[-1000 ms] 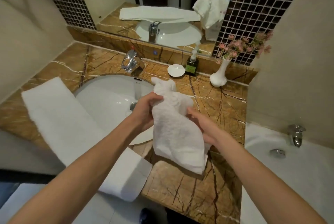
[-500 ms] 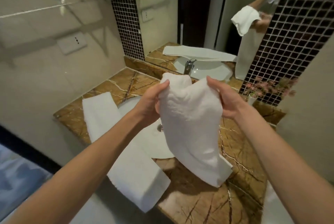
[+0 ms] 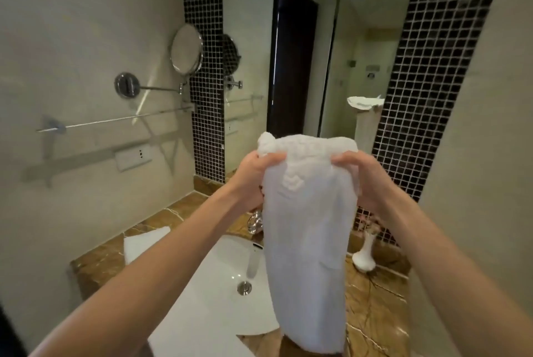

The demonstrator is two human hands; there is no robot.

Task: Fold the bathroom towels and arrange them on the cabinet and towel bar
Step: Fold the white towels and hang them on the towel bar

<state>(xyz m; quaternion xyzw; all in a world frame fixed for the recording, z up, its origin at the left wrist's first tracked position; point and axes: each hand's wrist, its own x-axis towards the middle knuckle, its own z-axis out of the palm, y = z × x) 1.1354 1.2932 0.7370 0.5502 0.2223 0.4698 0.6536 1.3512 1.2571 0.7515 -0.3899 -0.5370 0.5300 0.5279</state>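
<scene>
The left hand (image 3: pixel 253 177) bunches the top left corner of a white towel (image 3: pixel 308 227) in curled fingers, and the right hand (image 3: pixel 363 180) pinches the top right corner the same way. Both are closed on the cloth, held level and near each other. Half a second ago the right hand lay flatter against the towel's edge; now its fingers are curled round it. The towel has come up too: it hung slanted with its lower end near the counter (image 3: pixel 372 313), and now it hangs straight down over the right side of the sink (image 3: pixel 219 284), in front of the faucet (image 3: pixel 255 222).

A second, folded towel (image 3: pixel 144 242) lies on the counter left of the sink, as before. A white vase (image 3: pixel 364 258) stands to the right. On the left wall are a rail (image 3: pixel 115 120) and a round mirror (image 3: pixel 186 49) on an arm.

A small dark mark on the sink's back rim is too small to read.
</scene>
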